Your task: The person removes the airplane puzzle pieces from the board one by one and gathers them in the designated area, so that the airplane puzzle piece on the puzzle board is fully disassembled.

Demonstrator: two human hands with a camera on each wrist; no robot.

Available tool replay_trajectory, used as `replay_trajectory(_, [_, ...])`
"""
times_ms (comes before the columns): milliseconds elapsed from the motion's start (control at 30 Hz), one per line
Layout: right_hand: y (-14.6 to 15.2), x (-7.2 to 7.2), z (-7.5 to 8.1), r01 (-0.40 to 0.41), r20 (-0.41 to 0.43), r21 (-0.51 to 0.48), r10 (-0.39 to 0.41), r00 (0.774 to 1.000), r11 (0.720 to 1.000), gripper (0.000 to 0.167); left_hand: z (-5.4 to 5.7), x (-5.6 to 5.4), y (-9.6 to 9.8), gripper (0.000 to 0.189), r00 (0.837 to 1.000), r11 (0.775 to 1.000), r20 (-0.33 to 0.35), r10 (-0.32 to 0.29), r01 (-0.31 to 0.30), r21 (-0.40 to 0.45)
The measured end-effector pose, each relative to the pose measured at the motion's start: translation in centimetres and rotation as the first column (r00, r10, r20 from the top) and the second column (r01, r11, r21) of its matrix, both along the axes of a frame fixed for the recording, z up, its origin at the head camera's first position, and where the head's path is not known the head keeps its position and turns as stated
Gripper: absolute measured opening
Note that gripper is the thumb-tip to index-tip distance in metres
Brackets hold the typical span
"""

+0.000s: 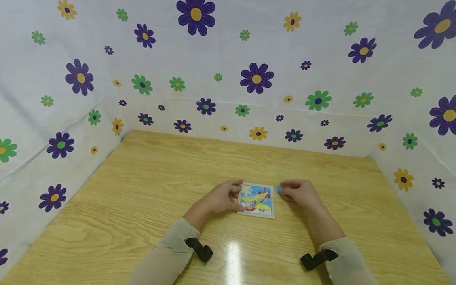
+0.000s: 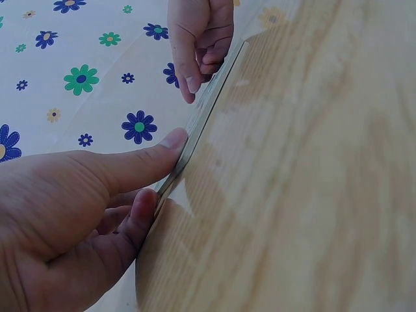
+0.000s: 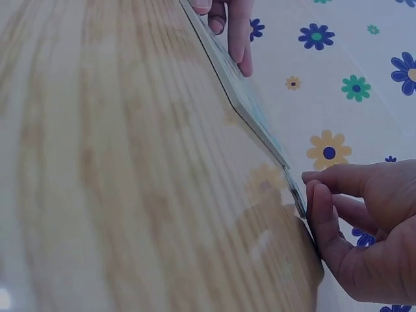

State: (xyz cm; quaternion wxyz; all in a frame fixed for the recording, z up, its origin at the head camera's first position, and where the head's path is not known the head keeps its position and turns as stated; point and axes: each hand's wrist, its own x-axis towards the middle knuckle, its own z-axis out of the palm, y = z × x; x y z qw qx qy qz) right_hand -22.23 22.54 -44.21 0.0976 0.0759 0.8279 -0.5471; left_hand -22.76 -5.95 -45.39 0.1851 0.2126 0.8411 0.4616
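A small framed jigsaw puzzle (image 1: 255,200) with a yellow and red airplane on blue lies flat on the wooden table. My left hand (image 1: 223,196) grips its left side, the thumb at the near left corner and the fingers at the far left one. Just off the frame's right edge, my right hand (image 1: 300,192) pinches a small blue puzzle piece (image 1: 278,190) between thumb and fingers. In the right wrist view that piece (image 3: 296,194) appears as a thin dark edge low over the table, partly hidden by the fingertips.
The wooden table (image 1: 149,170) extends around the puzzle on all sides. A white cloth with printed flowers (image 1: 213,55) hangs behind it and along both sides. Black straps (image 1: 201,250) are on both sleeves, and light glares off the table's near part.
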Motion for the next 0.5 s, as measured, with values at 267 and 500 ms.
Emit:
replay_trajectory(267, [-1.4, 0.0, 0.5, -0.048, -0.016, 0.048, 0.049, 0.999, 0.998, 0.038, 0.1, 0.0, -0.1, 0.071, 1.000, 1.000, 0.003, -0.008, 0.008, 0.001])
replay_trajectory(500, [-3.7, -0.6, 0.9, -0.149, -0.011, 0.020, 0.149, 0.989, 0.989, 0.037, 0.0, -0.1, -0.2, 0.069, 1.000, 1.000, 0.021, -0.004, 0.003, 0.018])
